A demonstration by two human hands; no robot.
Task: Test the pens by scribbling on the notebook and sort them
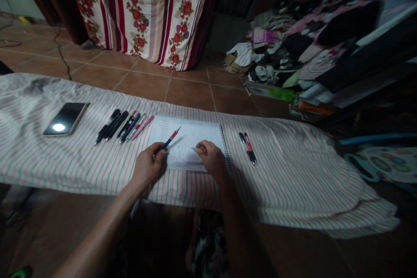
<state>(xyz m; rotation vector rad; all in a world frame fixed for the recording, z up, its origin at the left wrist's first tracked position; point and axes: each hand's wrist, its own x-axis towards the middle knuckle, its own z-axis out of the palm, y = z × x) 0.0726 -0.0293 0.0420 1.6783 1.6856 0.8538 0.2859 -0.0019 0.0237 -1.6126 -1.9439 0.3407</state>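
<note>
My left hand (148,165) is closed around a blue and red pen (170,139), which slants up to the right with a thin dark tip at its upper end. Beneath it lies a spiral notebook (195,130) with a pale page and faint marks. Over the notebook's right part, my right hand (212,158) has its fingers pinched together. A small pale bit seems to show at those fingertips, too small to name. Just right of the notebook's spiral lie a black pen (241,137) and a red and black pen (249,143), side by side.
A striped cloth (293,173) covers the long table. Several pens (124,126) lie in a row left of the notebook, with a phone (66,119) farther left. Behind are a floral curtain (140,8) and a clothes pile (293,47) on the right.
</note>
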